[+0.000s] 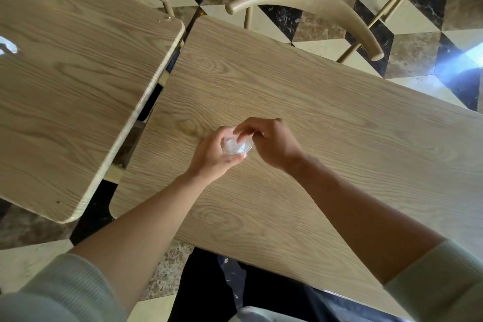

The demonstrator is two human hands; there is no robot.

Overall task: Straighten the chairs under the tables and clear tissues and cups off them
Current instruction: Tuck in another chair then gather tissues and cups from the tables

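Centrally, I saw left hand (213, 155) wrapped around clear cup (237, 146) | right hand (266, 140) pinching its rim, fingers curled | judged light, thin, crushable: hold sides gently.

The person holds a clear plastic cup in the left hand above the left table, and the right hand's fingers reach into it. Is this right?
Not quite. In the head view the left hand holds the clear plastic cup above the right table, not the left table. The right hand does reach into the cup.
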